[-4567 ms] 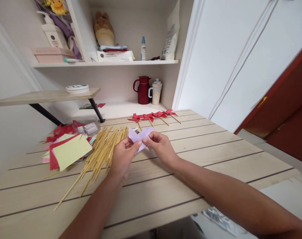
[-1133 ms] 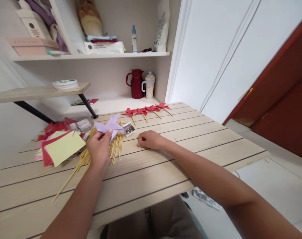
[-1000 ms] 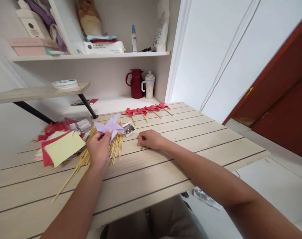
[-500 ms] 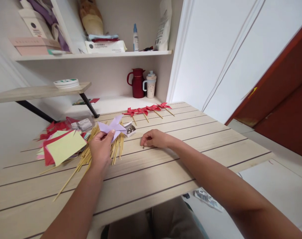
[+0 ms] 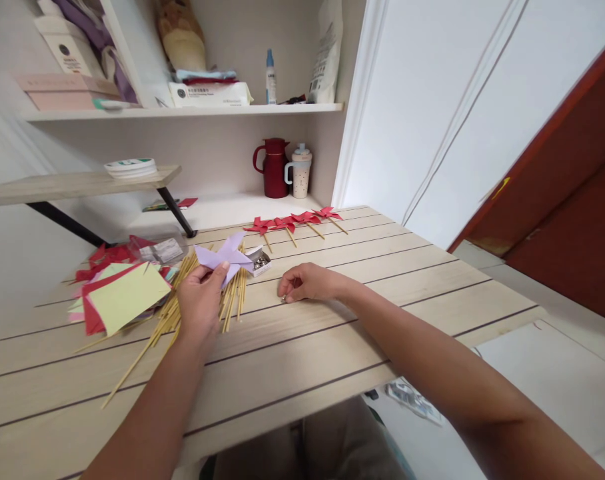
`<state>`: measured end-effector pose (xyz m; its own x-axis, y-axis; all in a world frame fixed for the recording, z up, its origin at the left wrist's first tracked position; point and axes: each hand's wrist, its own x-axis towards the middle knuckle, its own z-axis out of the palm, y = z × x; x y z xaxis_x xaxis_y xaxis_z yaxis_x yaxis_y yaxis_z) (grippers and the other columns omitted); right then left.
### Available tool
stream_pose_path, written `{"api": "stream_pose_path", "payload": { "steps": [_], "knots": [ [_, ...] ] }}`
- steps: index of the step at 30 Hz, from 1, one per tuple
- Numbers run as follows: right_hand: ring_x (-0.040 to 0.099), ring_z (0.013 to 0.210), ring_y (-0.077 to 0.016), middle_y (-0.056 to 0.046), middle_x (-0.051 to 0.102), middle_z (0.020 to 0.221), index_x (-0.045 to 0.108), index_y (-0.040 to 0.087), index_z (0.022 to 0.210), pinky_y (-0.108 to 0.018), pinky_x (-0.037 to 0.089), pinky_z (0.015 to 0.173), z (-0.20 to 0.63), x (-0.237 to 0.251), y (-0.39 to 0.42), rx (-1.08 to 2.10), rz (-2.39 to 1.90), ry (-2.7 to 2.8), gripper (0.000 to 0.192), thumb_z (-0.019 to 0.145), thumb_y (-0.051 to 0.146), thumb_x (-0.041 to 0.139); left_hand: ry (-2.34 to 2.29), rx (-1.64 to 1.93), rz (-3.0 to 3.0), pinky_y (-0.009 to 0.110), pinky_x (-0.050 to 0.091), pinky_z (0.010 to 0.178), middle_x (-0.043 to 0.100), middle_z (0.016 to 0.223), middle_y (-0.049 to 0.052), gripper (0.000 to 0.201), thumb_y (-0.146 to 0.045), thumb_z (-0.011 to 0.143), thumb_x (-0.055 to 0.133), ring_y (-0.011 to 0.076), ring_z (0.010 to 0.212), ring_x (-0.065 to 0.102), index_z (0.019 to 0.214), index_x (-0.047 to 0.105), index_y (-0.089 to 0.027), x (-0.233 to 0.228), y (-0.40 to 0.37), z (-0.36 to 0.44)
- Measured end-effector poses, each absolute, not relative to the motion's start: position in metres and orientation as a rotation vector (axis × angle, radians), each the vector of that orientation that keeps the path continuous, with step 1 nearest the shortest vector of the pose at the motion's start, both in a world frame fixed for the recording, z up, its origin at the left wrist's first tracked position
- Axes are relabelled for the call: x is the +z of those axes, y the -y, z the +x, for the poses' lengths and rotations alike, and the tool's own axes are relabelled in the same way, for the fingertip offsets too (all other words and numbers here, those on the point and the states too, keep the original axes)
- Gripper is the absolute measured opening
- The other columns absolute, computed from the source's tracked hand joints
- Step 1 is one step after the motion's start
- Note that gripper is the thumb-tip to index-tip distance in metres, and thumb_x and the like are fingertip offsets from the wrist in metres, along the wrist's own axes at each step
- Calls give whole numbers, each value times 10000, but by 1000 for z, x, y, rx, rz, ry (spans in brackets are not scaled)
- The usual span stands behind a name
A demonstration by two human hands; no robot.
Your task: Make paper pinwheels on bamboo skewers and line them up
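Left hand (image 5: 200, 300) grips a lavender paper pinwheel (image 5: 226, 255), thumb on top, fingers underneath; pinwheel is held above the far part of a loose pile of thin wooden sticks (image 5: 235, 293), one tip overlapping the small box in view. Right hand (image 5: 310, 281) is low over the striped wooden surface (image 5: 307, 360), fingers curled in, thumb near them; a small shiny metal piece (image 5: 283, 300) shows at the fingertips, cannot tell if pinched or just touched. Small open white box (image 5: 261, 270) sits between the two hands, a bit farther back, with shiny metal pieces inside. Sticks fan out toward the person, one long one reaching farthest to the near left. Left of the sticks: stacked paper sheets, a yellow-green sheet (image 5: 128, 298) on top, a red sheet (image 5: 93, 317) partly under it. Behind those, red folded paper and a clear plastic package (image 5: 165, 251). Four red pinwheels (image 5: 260, 225) on sticks lie in a row at the far side, sticks pointing nearer. Beyond, a maroon jug (image 5: 274, 170) stands upright beside a speckled cup (image 5: 301, 172).
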<state>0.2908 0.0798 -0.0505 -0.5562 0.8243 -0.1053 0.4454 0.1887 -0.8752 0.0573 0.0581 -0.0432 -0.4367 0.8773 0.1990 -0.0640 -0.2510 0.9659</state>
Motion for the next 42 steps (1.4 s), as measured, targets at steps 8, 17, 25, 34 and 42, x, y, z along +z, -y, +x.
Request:
{"api": "stream_pose_path", "payload": {
  "steps": [8, 17, 25, 34, 42],
  "knots": [
    [581, 688, -126, 16, 670, 730, 736, 184, 825, -234, 418, 635, 289, -49, -78, 1296, -1207, 2089, 171, 654, 185, 753, -1290, 1781, 1034, 345, 519, 844, 744, 895, 45, 329, -322, 627, 805, 170, 789, 659, 913, 758, -168, -43, -59, 57],
    [550, 652, -114, 21, 640, 682, 745, 182, 810, -218, 402, 605, 284, -51, -76, 1290, -1166, 2089, 163, 648, 179, 755, -1293, 1754, 1025, 322, 514, 834, 744, 879, 38, 324, -307, 625, 796, 170, 803, 656, 907, 753, -152, -40, -56, 60],
    [554, 655, -118, 22, 633, 692, 738, 184, 801, -222, 411, 604, 284, -49, -74, 1270, -1203, 2070, 168, 635, 174, 763, -1332, 1734, 1014, 294, 510, 788, 749, 892, 48, 360, -312, 626, 791, 166, 786, 657, 942, 756, -142, -39, -55, 60],
    [557, 676, -120, 20, 633, 713, 718, 180, 776, -221, 408, 604, 285, -49, -74, 1276, -1211, 2089, 185, 608, 201, 792, -1283, 1745, 982, 323, 516, 819, 753, 890, 44, 339, -295, 621, 797, 173, 803, 667, 924, 756, -148, -40, -55, 61],
    [552, 662, -114, 24, 631, 706, 702, 178, 769, -220, 404, 603, 284, -50, -73, 1259, -1217, 2089, 155, 628, 183, 765, -1303, 1752, 978, 305, 514, 791, 754, 870, 45, 327, -299, 628, 793, 164, 782, 666, 916, 758, -148, -38, -55, 62]
  ]
}}
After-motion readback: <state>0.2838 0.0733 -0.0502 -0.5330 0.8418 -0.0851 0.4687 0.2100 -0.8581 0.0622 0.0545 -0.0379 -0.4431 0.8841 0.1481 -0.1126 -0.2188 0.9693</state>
